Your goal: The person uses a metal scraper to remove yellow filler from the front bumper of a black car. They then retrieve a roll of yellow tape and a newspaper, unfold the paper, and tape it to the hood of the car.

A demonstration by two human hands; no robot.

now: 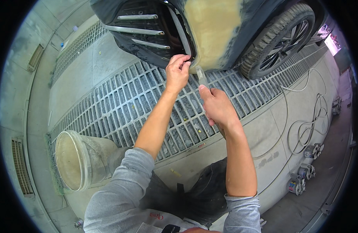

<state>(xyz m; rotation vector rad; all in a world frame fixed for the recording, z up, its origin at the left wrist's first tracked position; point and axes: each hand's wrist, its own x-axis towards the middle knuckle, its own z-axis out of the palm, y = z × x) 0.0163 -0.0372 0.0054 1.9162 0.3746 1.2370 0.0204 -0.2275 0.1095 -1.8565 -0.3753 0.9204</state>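
Observation:
A dark car's bumper corner (171, 60) is in front of me, with a beige filler patch (212, 29) over its painted panel. At the bumper's lower edge, below a black vent with chrome strips (142, 32), my left hand (177, 73) has its thumb and fingers pinched together. Whatever lies between those fingertips is too small to make out. Wrapped around a flat-bladed scraper (201, 77), my right hand (219, 106) holds it with the blade pointing up toward the filler patch's bottom edge. The scraper's handle is mostly hidden in the palm.
The car's front wheel (278, 42) stands to the right. Metal floor grating (122, 97) runs beneath the bumper. A dirty plastic bucket (86, 159) lies on its side at left. A hose (289, 116) coils on the floor at right, near several small machines (296, 184).

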